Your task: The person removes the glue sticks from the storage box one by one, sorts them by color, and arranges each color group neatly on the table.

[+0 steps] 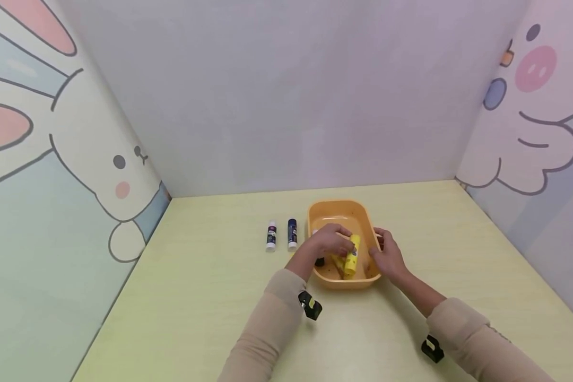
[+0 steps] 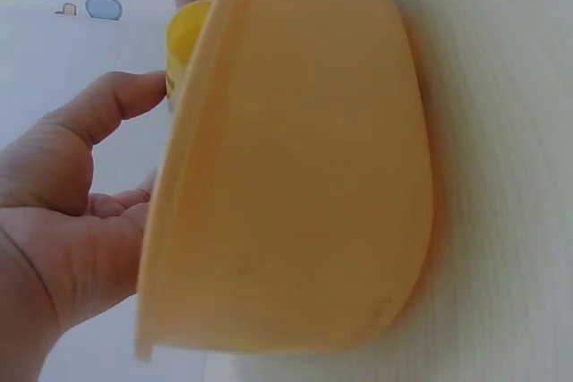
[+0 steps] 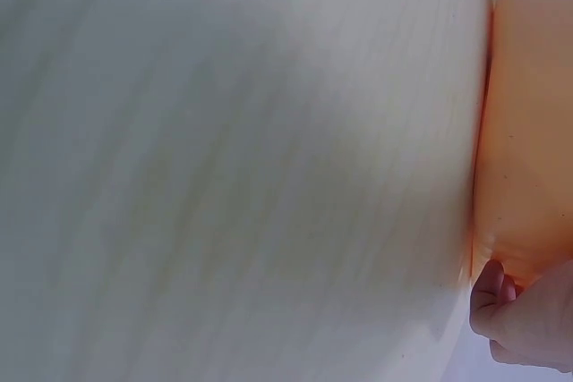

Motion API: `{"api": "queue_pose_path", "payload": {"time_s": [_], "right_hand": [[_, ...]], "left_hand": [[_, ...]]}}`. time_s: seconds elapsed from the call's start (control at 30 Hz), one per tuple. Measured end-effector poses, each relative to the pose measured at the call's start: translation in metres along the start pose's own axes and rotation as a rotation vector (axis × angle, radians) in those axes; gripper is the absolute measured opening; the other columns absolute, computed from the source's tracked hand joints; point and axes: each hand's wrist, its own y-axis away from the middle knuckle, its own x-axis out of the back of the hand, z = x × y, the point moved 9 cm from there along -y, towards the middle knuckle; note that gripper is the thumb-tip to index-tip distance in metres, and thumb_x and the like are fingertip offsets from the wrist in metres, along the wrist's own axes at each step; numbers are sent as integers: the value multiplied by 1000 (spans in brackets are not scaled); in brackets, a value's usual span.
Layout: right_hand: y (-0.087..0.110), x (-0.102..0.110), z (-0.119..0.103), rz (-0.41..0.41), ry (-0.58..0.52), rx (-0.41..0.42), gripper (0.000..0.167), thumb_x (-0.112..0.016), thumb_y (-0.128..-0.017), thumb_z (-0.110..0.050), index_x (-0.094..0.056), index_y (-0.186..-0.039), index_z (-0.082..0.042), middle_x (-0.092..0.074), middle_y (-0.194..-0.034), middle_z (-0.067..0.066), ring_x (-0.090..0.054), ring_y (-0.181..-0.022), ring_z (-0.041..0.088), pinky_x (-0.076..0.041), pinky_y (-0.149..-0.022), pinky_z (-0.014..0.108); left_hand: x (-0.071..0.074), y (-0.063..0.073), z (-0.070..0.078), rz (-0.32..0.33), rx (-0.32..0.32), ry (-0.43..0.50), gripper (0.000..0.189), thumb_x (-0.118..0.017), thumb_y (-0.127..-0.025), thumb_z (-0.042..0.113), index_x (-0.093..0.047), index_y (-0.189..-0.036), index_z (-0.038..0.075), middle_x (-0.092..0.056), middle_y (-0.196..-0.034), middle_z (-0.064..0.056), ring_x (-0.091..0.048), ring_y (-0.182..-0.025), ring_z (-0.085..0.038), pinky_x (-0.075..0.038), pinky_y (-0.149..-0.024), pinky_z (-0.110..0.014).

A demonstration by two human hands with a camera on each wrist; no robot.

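An orange plastic basin point(image 1: 336, 285) stands on the table, with my left hand point(image 1: 331, 240) reaching in over its left side. Between that hand's thumb and fingers is a yellow glue stick point(image 1: 353, 257), tilted inside the basin; its round end point(image 2: 185, 33) shows above the rim in the left wrist view. My right hand point(image 1: 389, 257) grips the basin's right rim, thumb on the inner side and fingers outside. Curled fingers point(image 3: 491, 297) show against the basin wall in the right wrist view. Under the glue stick lies another yellow item point(image 1: 337, 263), partly hidden.
Left of the basin, a white glue stick with a purple-and-dark label point(image 1: 271, 236) and a dark blue glue stick point(image 1: 292, 234) lie side by side on the table. A black-ended item point(image 1: 319, 262) is half hidden in the basin under my left wrist. A wall point(image 1: 291, 106) rises behind.
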Motion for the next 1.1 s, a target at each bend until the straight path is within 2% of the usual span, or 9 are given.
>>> {"api": "queue_pose_path", "payload": {"time_s": [0.2,0.43,0.6,0.77,1.1], "right_hand": [[-2,1,0,9,-13,-11,53,-43,-88,5,-26,-138,6,-41,-127,31,-43,-114,41,-43,-90,51],[-1,3,0,17,-15,-3,53,-43,-88,5,-26,-138,7,-42,-125,31,-43,-113,41,-43,-90,51],[0,2,2,20,-15,14,53,-44,-87,5,-27,-137,7,-43,-123,31,-45,-111,40,-44,-88,50],[-1,2,3,36,-11,34,53,-44,-86,5,-30,-136,7,-45,-121,31,-46,-109,40,-44,-87,49],[-3,0,5,23,-9,2,53,-44,-87,4,-27,-138,6,-43,-124,30,-43,-112,40,-41,-91,50]], "left_hand": [[9,9,0,31,-17,-12,37,-74,-75,2,-58,-109,4,-61,-91,-8,-65,-75,-21,-54,-71,-34],[13,16,-1,28,-54,51,40,-72,-75,0,-55,-112,-1,-61,-91,-10,-65,-74,-23,-54,-73,-37],[16,20,-7,42,-47,88,40,-72,-75,0,-56,-112,0,-62,-91,-10,-66,-73,-24,-54,-72,-39],[19,25,-5,49,-37,135,41,-71,-77,0,-54,-114,0,-62,-92,-12,-66,-75,-25,-54,-73,-40],[27,35,-8,99,-40,126,42,-74,-76,2,-55,-114,3,-63,-92,-11,-65,-76,-24,-55,-69,-37]]}}
